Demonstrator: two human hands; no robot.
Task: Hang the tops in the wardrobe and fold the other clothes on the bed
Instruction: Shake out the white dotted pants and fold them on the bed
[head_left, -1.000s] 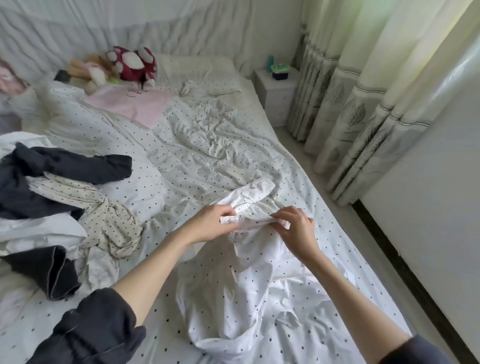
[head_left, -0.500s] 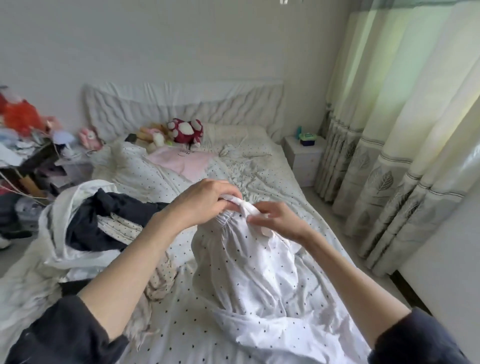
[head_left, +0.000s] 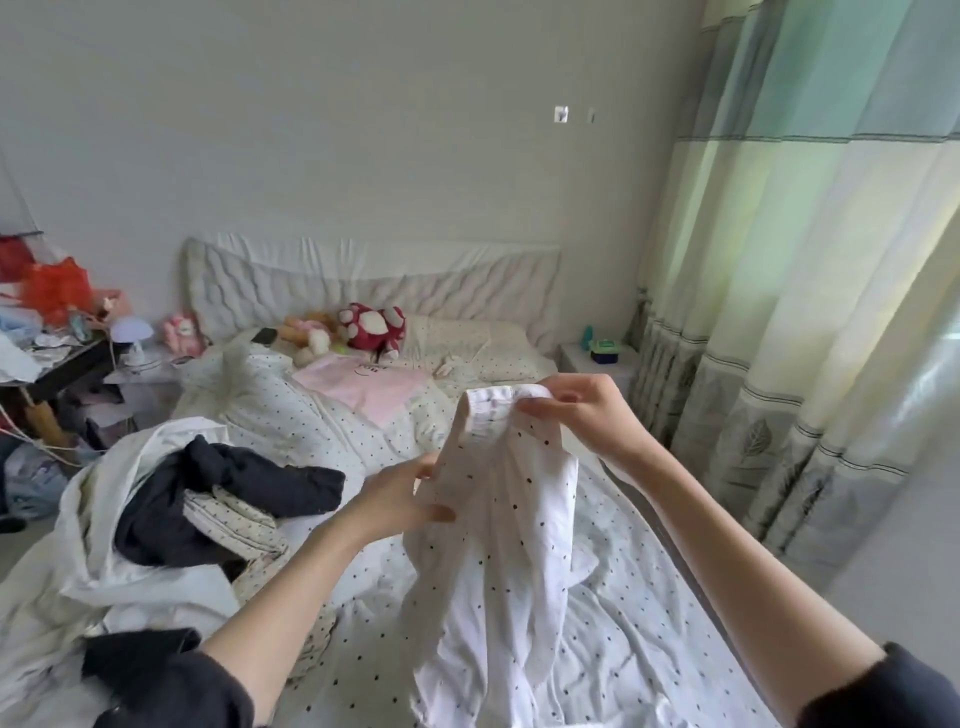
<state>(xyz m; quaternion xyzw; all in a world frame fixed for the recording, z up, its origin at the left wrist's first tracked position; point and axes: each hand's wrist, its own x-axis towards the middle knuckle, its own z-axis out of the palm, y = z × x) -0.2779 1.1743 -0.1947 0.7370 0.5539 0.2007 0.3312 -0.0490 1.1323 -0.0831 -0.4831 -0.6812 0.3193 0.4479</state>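
Both our hands hold the white black-dotted cotton garment up over the dotted bed, right hand pinching its gathered band highest, left hand gripping the edge lower, so its long axis hangs down between them.

The white dotted garment has come up off the bed and now hangs in the air. The two hands have drawn apart: the right hand has climbed toward one o'clock with the waistband, and the left hand has slid down its edge toward seven o'clock.
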